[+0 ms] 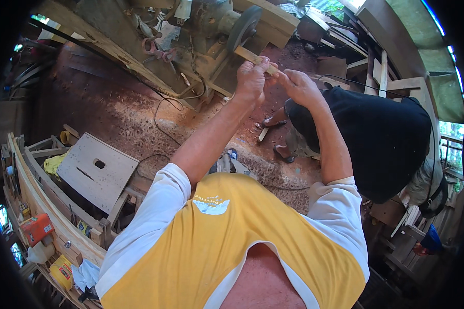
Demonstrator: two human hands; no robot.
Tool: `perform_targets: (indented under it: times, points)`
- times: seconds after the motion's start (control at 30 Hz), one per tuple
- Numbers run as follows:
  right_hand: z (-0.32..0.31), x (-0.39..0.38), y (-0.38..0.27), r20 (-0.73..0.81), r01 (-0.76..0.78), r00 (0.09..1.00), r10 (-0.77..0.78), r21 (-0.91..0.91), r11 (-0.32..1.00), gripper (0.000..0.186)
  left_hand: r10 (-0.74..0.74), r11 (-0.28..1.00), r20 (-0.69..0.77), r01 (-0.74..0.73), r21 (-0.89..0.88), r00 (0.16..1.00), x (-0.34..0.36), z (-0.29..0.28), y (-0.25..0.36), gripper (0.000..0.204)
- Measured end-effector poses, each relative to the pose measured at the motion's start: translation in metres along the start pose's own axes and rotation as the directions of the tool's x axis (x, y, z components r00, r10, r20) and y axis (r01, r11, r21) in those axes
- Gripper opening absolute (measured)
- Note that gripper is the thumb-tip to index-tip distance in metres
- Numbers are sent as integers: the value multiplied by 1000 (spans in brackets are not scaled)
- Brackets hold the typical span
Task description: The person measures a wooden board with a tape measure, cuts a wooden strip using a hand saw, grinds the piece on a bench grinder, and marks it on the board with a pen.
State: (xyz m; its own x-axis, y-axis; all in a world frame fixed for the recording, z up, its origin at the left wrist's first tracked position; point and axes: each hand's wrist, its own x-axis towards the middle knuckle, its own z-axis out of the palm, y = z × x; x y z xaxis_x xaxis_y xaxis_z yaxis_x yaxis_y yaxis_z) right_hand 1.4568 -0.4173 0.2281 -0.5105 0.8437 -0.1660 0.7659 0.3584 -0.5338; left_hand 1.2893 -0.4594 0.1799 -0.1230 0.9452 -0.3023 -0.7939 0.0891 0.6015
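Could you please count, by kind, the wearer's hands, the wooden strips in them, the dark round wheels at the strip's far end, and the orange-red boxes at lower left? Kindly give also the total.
Left hand and right hand: 2
Wooden strip: 1
Dark round wheel: 1
Orange-red box: 1
Total: 5

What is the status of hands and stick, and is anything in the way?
Left hand and right hand closed on wooden stick. Far end at grey wheel, contact unclear. Person in black close on right.

Strip (247,54) in fingers (263,64), wheel (244,28) at its far end, panel (100,177) left, person (366,136) right
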Motion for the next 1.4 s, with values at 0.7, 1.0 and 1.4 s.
perform_targets:
  times: [0.7,1.0,1.4]
  points:
    - [-11,-1,-14,86,-44,995,45,-15,999,51,10,999,1,-10,33,1000,-5,4,8,15]
    - [-17,-3,-23,112,-65,991,74,-82,994,53,-17,1000,-34,18,24,999,-7,5,8,14]
    - [-13,4,-10,84,-15,996,19,-39,999,53,-21,999,-11,22,26,1000,-2,3,7,15]
